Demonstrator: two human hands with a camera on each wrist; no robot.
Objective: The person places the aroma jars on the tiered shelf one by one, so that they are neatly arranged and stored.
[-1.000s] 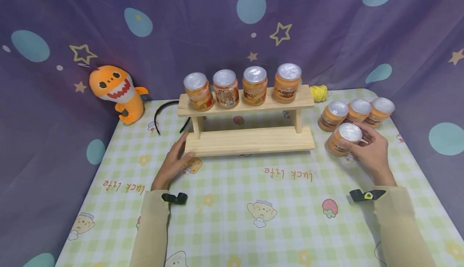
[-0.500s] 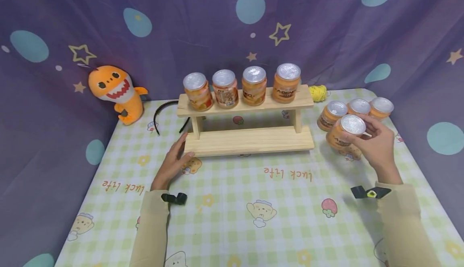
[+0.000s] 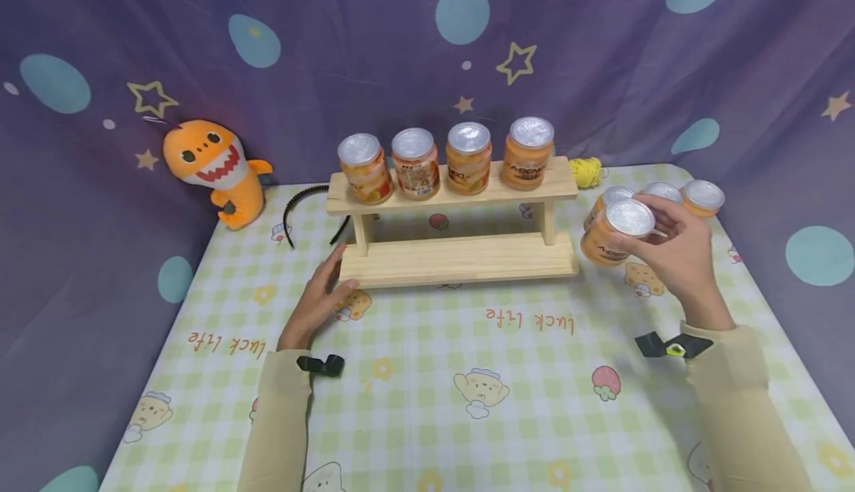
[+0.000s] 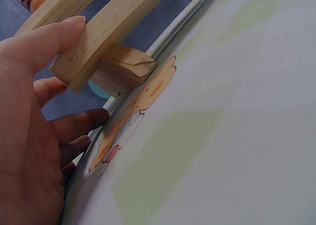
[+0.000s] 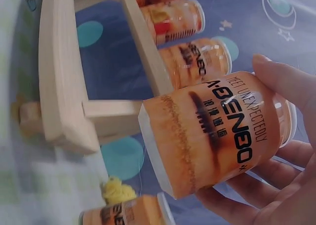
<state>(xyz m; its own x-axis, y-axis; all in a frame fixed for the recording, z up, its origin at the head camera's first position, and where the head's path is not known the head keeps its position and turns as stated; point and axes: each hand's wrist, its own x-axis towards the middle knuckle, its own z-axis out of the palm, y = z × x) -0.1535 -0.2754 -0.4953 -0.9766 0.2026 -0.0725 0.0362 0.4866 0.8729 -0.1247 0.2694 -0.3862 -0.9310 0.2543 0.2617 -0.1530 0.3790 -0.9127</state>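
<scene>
My right hand (image 3: pixel 677 247) grips an orange jar (image 5: pixel 212 131) near its silver lid, with the thumb on one side and the fingers on the other. The jar is held tilted in the air, beside the right end of the wooden shelf (image 3: pixel 461 258). At the shelf's left end, my left hand (image 3: pixel 320 303) holds the lower board; in the left wrist view the thumb lies on the wood and the other fingers curve past its end. Several matching jars (image 3: pixel 469 158) stand in a row on the upper board. The lower board carries none.
More orange jars (image 3: pixel 703 198) stand on the table right of the shelf, partly behind my right hand. A ball of yellow yarn (image 3: pixel 586 172) lies at the back. On the left are an orange plush shark (image 3: pixel 217 173) and a black headband (image 3: pixel 294 206).
My right hand has lifted the jar off the table and moved it up, then left toward the shelf's right end. The left hand and the shelf have stayed in place.
</scene>
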